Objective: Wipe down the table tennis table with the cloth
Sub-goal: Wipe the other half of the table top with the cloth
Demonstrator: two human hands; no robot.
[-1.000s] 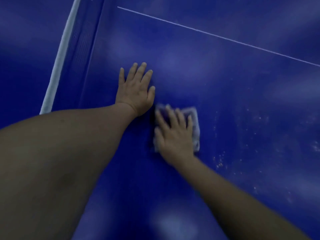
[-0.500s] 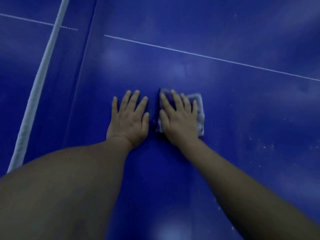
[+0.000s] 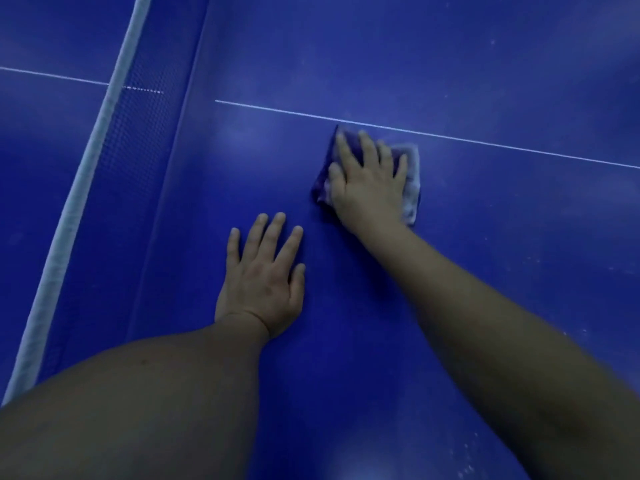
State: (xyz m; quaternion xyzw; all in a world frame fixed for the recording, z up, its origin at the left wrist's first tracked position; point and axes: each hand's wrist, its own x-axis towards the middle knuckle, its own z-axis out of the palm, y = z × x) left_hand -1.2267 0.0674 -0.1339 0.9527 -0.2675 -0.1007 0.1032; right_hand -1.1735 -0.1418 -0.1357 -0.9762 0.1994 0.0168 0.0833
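- The blue table tennis table (image 3: 485, 271) fills the whole view, with both bare forearms reaching in from the 6 o'clock edge.
- The cloth (image 3: 411, 188) lies flat on the table surface, a little toward 1 o'clock from the middle of the view. It is a small folded piece, dark purple-blue on its 9 o'clock side and pale on its 3 o'clock side.
- The right hand (image 3: 370, 188) lies palm-down on top of the cloth, fingers straight and slightly spread, pressing it onto the table; nothing is curled round it. The fingertips point toward 12 o'clock.
- The cloth's far corner, at 12 o'clock, just reaches the thin white line (image 3: 502, 144) that crosses the table from 9 toward 3 o'clock.
- The left hand (image 3: 263, 282) rests flat on the bare table, fingers straight and spread, gripping nothing. It sits at about 7 o'clock from the cloth, near it but not touching.
- The net (image 3: 135, 174) runs along the 9 o'clock side, from 12 down toward 7 o'clock, its white top band (image 3: 86, 188) slanting across the view.
- A few pale specks (image 3: 464, 474) dot the surface toward 5 o'clock.
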